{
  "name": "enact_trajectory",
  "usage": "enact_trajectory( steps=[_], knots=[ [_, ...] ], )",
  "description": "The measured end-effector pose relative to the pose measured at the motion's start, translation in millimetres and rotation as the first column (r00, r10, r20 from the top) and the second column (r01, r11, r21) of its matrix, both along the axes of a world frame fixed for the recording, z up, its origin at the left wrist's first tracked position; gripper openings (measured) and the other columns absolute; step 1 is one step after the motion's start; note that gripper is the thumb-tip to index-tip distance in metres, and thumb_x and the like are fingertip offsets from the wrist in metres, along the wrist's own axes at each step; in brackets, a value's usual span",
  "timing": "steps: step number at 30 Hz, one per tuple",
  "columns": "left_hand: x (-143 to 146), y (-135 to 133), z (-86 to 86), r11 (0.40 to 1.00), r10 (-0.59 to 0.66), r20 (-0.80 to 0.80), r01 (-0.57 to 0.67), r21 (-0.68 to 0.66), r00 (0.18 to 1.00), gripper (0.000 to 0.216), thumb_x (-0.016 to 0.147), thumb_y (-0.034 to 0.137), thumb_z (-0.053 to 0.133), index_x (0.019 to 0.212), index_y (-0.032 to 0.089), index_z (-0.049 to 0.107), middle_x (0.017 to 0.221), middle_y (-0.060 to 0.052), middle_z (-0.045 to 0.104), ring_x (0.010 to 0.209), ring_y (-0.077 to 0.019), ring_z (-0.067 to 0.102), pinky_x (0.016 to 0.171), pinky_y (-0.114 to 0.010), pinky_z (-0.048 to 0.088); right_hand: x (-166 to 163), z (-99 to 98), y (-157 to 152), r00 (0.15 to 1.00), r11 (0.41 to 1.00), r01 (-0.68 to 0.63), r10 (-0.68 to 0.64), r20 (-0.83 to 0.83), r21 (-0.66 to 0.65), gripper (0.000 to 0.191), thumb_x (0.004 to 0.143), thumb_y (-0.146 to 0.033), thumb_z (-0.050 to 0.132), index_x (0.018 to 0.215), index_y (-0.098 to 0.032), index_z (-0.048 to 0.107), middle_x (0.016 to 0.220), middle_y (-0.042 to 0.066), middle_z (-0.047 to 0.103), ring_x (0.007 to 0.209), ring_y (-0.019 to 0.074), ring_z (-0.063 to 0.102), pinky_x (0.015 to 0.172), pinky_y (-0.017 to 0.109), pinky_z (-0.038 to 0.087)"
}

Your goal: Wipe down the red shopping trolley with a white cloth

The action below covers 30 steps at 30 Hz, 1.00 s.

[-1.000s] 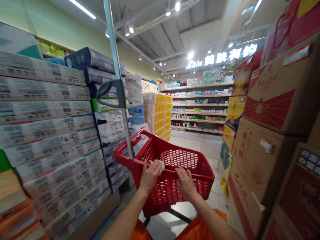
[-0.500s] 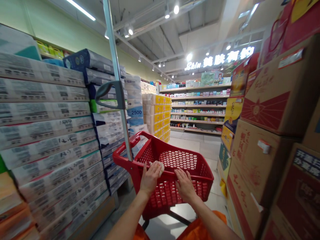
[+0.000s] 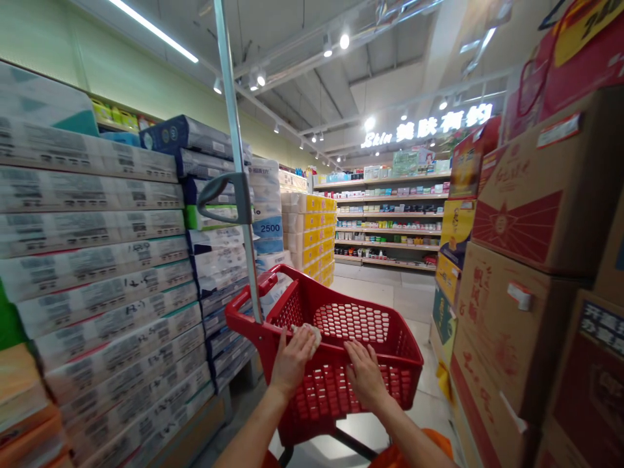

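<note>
We see a red shopping basket (image 3: 327, 398) on wheels standing in a supermarket aisle, close in front of the person and low in the view. Its mesh walls are red plastic, and nothing shows inside it.

The left hand (image 3: 291, 361) rests on the near rim, towards the basket's left corner. Its fingers (image 3: 303, 339) are curled down over a white cloth (image 3: 312, 332), gripping it against the rim. It may be a wad of tissue rather than a cloth, as it shows too small for us to be sure. The right hand (image 3: 365, 375) lies just beside the left on the same rim, palm down. Its fingers (image 3: 358, 353) are spread and flat, closed on nothing.

A metal pole (image 3: 237, 162) rises from the basket's left corner and runs out of the top of the view. A grey handle (image 3: 219, 189) is fixed partway up the pole.

Wrapped tissue packs (image 3: 102, 260) are stacked high to the left of the basket, close to its side. Brown and red cartons (image 3: 531, 221) are piled along the right. Between them the pale floor (image 3: 390, 292) leads to shelves (image 3: 390, 218) of small goods at the far end, under a lit sign (image 3: 429, 123). Orange cloth (image 3: 429, 448) shows at the bottom edge, below the right forearm.
</note>
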<state>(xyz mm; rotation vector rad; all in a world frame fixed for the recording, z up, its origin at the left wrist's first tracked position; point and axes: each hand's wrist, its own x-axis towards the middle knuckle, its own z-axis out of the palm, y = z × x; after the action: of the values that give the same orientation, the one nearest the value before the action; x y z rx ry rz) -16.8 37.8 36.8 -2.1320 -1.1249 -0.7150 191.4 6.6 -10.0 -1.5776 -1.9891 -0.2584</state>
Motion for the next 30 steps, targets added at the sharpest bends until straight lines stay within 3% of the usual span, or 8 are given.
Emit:
enact_trajectory(
  steps=[3,8,15,21,23,30],
  knots=[
    [-3,2,4.7,0.999,-0.008,-0.014,0.007,-0.032,1.0,0.043,0.08,0.008,0.032,0.112,0.029,0.053,0.121,0.0,0.054,0.115,-0.0146,0.046,0.107,-0.046,0.005,4,-0.7,0,1.0,1.0,-0.014,0.014,0.009,0.013,0.05,0.075,-0.012,0.036,0.124,-0.016,0.044,0.126,0.005,0.048,0.121,0.018,0.036,0.102,0.04,0.021],
    [-23,0,19.7,0.993,0.089,0.034,-0.086,-0.085,0.995,0.046,0.079,0.007,0.031,0.114,0.027,0.052,0.126,-0.003,0.05,0.117,-0.0187,0.043,0.106,-0.05,0.007,0,-1.2,0,0.999,0.999,0.013,-0.012,-0.037,0.033,0.05,0.074,-0.011,0.037,0.122,-0.017,0.047,0.125,0.005,0.049,0.12,0.0175,0.037,0.103,0.04,0.02],
    [39,1,-9.7,0.995,-0.043,0.035,0.046,-0.092,0.998,0.041,0.081,0.007,0.033,0.111,0.026,0.054,0.12,-0.002,0.055,0.113,-0.0144,0.047,0.108,-0.046,0.005,5,-4.1,2,0.999,0.999,-0.016,0.017,-0.029,0.037,0.049,0.075,-0.01,0.036,0.122,-0.017,0.047,0.125,0.005,0.049,0.12,0.0166,0.037,0.102,0.039,0.021],
    [-11,-5,12.8,0.992,0.058,0.11,-0.045,-0.117,0.992,0.045,0.08,0.006,0.03,0.116,0.025,0.05,0.128,-0.004,0.047,0.118,-0.0174,0.042,0.106,-0.052,0.002,8,-4.9,-1,0.999,0.996,-0.024,0.027,-0.041,0.085,0.048,0.075,-0.008,0.034,0.121,-0.015,0.048,0.123,0.006,0.051,0.119,0.0166,0.038,0.103,0.039,0.022],
    [-14,-8,15.9,0.988,0.096,0.121,-0.08,-0.128,0.988,0.044,0.08,0.007,0.03,0.115,0.024,0.051,0.128,-0.005,0.047,0.118,-0.0189,0.042,0.105,-0.053,0.005,6,-4.0,-1,0.999,0.996,-0.013,0.017,-0.049,0.083,0.049,0.075,-0.008,0.034,0.12,-0.016,0.049,0.122,0.006,0.051,0.119,0.0173,0.039,0.102,0.04,0.022],
    [54,-3,-11.8,0.991,-0.051,0.035,0.055,-0.125,0.998,0.039,0.084,0.012,0.032,0.113,0.029,0.052,0.12,-0.001,0.055,0.113,-0.0159,0.048,0.106,-0.051,0.008,7,-1.8,-1,1.0,1.0,-0.003,0.003,-0.02,0.029,0.049,0.074,-0.009,0.035,0.12,-0.017,0.049,0.123,0.005,0.051,0.118,0.0169,0.04,0.102,0.04,0.025]
  ],
)
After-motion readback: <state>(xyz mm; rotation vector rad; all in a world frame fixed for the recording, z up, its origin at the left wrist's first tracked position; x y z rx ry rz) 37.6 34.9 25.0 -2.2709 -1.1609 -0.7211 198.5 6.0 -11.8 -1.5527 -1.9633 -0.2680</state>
